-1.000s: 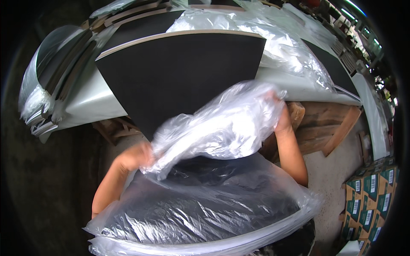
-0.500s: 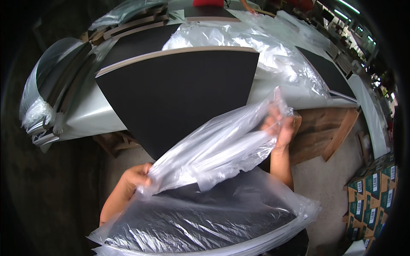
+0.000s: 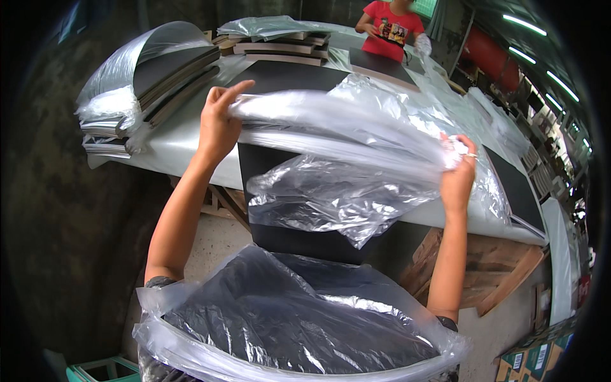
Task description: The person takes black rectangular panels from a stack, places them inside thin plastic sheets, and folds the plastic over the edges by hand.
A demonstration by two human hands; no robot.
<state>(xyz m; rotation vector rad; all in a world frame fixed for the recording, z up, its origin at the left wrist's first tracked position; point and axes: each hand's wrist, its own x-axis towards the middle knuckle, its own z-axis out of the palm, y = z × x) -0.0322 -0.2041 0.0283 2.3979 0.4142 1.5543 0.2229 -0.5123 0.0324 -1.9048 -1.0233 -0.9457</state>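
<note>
A clear plastic bag is stretched between my two hands over a black panel. My left hand is closed on the bag's left edge, with one finger pointing out. At the other end, my right hand grips a bunched part of the bag. The bag's middle sags in loose folds and is partly blurred. It hides much of the panel, which lies partly on the table. Close to my body lies another dark panel, covered in clear plastic.
Stacked panels with plastic over them lie on the table's left end. More panels are piled at the back. A person in a red shirt stands across the table. Wooden boards and printed cartons are at right.
Both hands have moved up and farther forward, and the bag is now held higher and wider over the panel. My view has shifted, bringing the person across the table into sight.
</note>
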